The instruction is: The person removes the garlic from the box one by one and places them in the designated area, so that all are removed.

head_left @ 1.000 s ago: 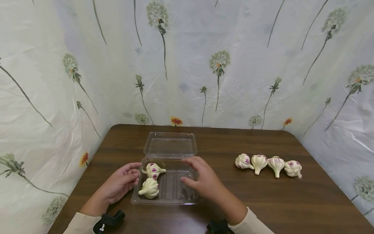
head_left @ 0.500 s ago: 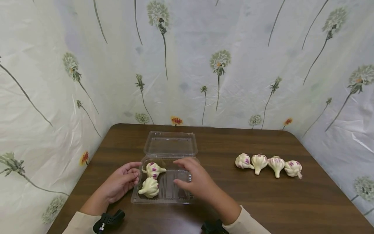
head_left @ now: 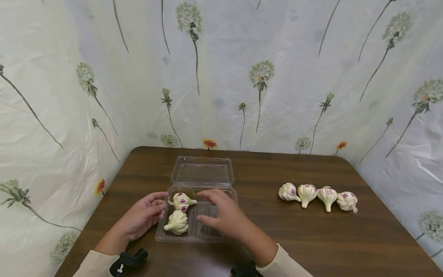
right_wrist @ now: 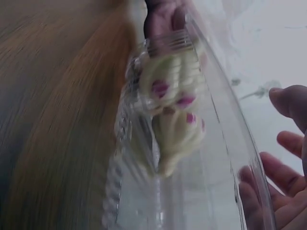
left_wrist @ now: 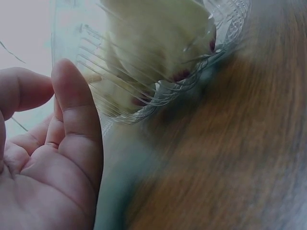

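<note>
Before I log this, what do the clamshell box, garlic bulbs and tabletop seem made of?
Clamshell box: likely glossy plastic, from transparent, ridged walls. Garlic bulbs: perhaps smooth, satin plastic or foam, given paintlike purple patches. Tabletop: satin wood or laminate, from streaked brown grain.

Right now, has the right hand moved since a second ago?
Yes: the right hand has shifted left over the stationary clear container, nearer its two garlic bulbs.

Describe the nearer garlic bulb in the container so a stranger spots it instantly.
On the brown table, find the clear container with its lid open. At its left end lie the farther garlic bulb and, in front of it, the nearer garlic bulb. In the head view, this one's stem points left; the other's points right.
</note>
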`<state>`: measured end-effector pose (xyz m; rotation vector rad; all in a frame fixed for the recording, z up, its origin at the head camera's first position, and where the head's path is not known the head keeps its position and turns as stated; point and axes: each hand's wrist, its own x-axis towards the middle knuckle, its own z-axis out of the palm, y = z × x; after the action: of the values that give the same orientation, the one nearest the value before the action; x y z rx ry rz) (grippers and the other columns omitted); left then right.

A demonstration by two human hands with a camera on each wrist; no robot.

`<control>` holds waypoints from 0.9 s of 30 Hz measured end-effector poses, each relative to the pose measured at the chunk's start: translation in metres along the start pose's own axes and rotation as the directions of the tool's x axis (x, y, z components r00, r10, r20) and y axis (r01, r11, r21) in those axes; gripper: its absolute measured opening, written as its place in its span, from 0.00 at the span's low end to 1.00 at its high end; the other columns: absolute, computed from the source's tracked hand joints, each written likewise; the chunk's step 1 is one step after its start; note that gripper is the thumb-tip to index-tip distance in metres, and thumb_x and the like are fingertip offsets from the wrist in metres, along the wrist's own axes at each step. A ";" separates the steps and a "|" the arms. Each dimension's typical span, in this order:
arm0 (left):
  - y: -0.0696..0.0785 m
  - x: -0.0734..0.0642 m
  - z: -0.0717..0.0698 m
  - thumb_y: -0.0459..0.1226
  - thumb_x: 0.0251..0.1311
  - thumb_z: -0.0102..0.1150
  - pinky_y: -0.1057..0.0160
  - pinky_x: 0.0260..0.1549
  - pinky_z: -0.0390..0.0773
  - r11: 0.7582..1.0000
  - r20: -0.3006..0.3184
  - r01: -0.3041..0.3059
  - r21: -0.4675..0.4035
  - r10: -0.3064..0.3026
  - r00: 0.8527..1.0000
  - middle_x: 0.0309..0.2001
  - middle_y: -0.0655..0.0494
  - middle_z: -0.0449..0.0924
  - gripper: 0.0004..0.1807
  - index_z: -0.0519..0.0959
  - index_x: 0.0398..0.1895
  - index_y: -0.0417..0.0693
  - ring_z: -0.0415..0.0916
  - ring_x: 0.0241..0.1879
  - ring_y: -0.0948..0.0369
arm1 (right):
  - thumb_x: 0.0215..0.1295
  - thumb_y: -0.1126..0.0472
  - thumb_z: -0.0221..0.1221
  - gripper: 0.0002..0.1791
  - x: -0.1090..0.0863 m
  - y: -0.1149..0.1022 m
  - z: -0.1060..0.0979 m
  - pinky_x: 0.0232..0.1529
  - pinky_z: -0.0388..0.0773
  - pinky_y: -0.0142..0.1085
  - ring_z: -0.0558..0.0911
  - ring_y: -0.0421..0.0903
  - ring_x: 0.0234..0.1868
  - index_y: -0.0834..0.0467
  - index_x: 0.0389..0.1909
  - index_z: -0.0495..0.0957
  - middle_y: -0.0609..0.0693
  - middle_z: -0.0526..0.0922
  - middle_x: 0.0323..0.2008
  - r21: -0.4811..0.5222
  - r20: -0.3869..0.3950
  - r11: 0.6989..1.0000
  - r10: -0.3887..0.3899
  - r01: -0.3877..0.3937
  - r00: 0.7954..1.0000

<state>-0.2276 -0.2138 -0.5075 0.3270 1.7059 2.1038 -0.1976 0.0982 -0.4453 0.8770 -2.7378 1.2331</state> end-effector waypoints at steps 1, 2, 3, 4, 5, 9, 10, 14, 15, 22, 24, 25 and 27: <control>0.000 0.000 0.000 0.31 0.78 0.53 0.72 0.43 0.83 1.000 0.000 -0.001 0.004 0.001 1.000 0.45 0.58 0.76 0.30 0.54 0.76 0.33 0.78 0.40 0.68 | 0.67 0.52 0.72 0.33 0.001 -0.002 0.001 0.66 0.79 0.48 0.78 0.50 0.64 0.52 0.70 0.74 0.47 0.77 0.64 0.006 0.007 1.000 0.001 -0.001 1.000; 0.001 0.000 0.000 0.31 0.78 0.53 0.72 0.43 0.83 1.000 0.000 -0.003 0.008 0.003 1.000 0.45 0.58 0.76 0.30 0.54 0.76 0.33 0.78 0.40 0.68 | 0.67 0.51 0.72 0.33 0.002 -0.003 0.003 0.66 0.79 0.47 0.78 0.51 0.65 0.52 0.70 0.74 0.46 0.77 0.65 0.008 0.012 1.000 -0.003 0.002 1.000; 0.001 0.000 0.000 0.31 0.78 0.53 0.72 0.43 0.83 1.000 0.001 -0.004 0.011 0.004 1.000 0.45 0.58 0.76 0.30 0.54 0.76 0.33 0.78 0.40 0.68 | 0.67 0.52 0.72 0.33 0.003 -0.005 0.005 0.66 0.78 0.47 0.78 0.51 0.65 0.52 0.70 0.74 0.47 0.77 0.65 0.013 0.016 1.000 -0.007 0.007 1.000; 0.001 0.000 0.000 0.31 0.78 0.53 0.72 0.43 0.83 1.000 0.002 -0.005 0.013 0.005 1.000 0.45 0.58 0.76 0.30 0.54 0.76 0.33 0.78 0.40 0.68 | 0.67 0.52 0.72 0.33 0.005 -0.006 0.006 0.66 0.78 0.46 0.78 0.51 0.65 0.53 0.70 0.74 0.47 0.76 0.65 0.015 0.019 1.000 -0.009 0.008 1.000; 0.001 -0.001 0.000 0.32 0.78 0.53 0.72 0.43 0.83 1.000 0.004 -0.004 0.012 0.004 1.000 0.45 0.58 0.76 0.30 0.54 0.76 0.33 0.78 0.40 0.68 | 0.66 0.52 0.72 0.33 0.005 -0.007 0.008 0.66 0.78 0.45 0.78 0.50 0.65 0.53 0.70 0.74 0.46 0.77 0.65 0.017 0.020 1.000 -0.007 0.007 1.000; 0.002 0.000 0.001 0.32 0.78 0.53 0.72 0.43 0.83 1.000 0.008 -0.001 0.006 0.001 1.000 0.45 0.58 0.76 0.31 0.54 0.76 0.33 0.77 0.41 0.68 | 0.66 0.51 0.73 0.33 0.008 -0.011 0.015 0.65 0.79 0.43 0.78 0.46 0.63 0.51 0.70 0.75 0.45 0.77 0.64 0.017 0.019 1.000 0.006 -0.007 1.000; 0.001 -0.001 0.001 0.32 0.78 0.53 0.71 0.43 0.83 1.000 0.006 0.001 0.004 -0.001 1.000 0.45 0.58 0.76 0.31 0.54 0.76 0.33 0.78 0.41 0.68 | 0.66 0.51 0.72 0.33 0.009 -0.011 0.018 0.65 0.79 0.43 0.78 0.46 0.63 0.50 0.70 0.75 0.44 0.77 0.63 0.016 0.021 1.000 0.012 -0.012 1.000; 0.001 -0.003 0.001 0.32 0.78 0.53 0.71 0.43 0.83 1.000 -0.003 0.016 0.008 -0.016 1.000 0.46 0.58 0.76 0.30 0.55 0.77 0.34 0.78 0.41 0.67 | 0.67 0.48 0.71 0.33 0.010 -0.014 0.026 0.64 0.79 0.42 0.79 0.47 0.62 0.49 0.70 0.74 0.46 0.78 0.63 0.029 0.044 0.999 0.012 -0.013 0.999; 0.000 -0.004 0.000 0.32 0.78 0.53 0.71 0.43 0.83 1.000 -0.004 0.018 0.010 -0.018 1.000 0.46 0.58 0.76 0.30 0.55 0.77 0.34 0.78 0.41 0.67 | 0.67 0.48 0.71 0.33 0.010 -0.015 0.028 0.64 0.79 0.42 0.79 0.48 0.62 0.49 0.70 0.74 0.46 0.78 0.63 0.034 0.048 0.999 0.007 -0.009 0.999; 0.003 -0.004 0.001 0.32 0.78 0.53 0.71 0.43 0.83 1.000 0.006 0.013 0.011 -0.013 1.000 0.46 0.58 0.76 0.30 0.55 0.77 0.33 0.78 0.41 0.67 | 0.66 0.47 0.71 0.33 0.011 -0.020 0.036 0.65 0.79 0.42 0.78 0.43 0.63 0.47 0.70 0.74 0.41 0.76 0.65 0.002 0.037 1.000 0.021 -0.021 0.999; 0.003 -0.003 0.002 0.32 0.79 0.53 0.71 0.43 0.83 1.000 0.010 0.010 0.012 -0.010 1.000 0.45 0.58 0.76 0.31 0.54 0.77 0.33 0.78 0.41 0.67 | 0.66 0.46 0.71 0.33 0.012 -0.020 0.037 0.65 0.79 0.43 0.78 0.42 0.63 0.46 0.70 0.74 0.41 0.77 0.65 -0.019 0.032 0.999 0.036 -0.035 0.999; 0.003 -0.002 0.002 0.32 0.79 0.53 0.71 0.43 0.83 1.000 0.010 0.009 0.010 -0.009 1.000 0.45 0.58 0.76 0.31 0.54 0.77 0.33 0.78 0.40 0.67 | 0.66 0.46 0.71 0.33 0.013 -0.021 0.038 0.65 0.78 0.44 0.77 0.41 0.64 0.46 0.70 0.74 0.41 0.77 0.65 -0.028 0.032 0.999 0.045 -0.044 0.998; 0.003 -0.002 0.002 0.32 0.79 0.52 0.71 0.43 0.83 1.000 0.012 0.007 0.007 -0.007 1.000 0.45 0.58 0.76 0.30 0.54 0.77 0.33 0.78 0.40 0.67 | 0.65 0.45 0.71 0.34 0.013 -0.021 0.039 0.66 0.78 0.45 0.77 0.41 0.64 0.46 0.71 0.74 0.41 0.76 0.65 -0.048 0.036 0.997 0.061 -0.059 0.997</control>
<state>-0.2256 -0.2129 -0.5038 0.3347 1.7058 2.0867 -0.1904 0.0537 -0.4544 0.8277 -2.8300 1.1683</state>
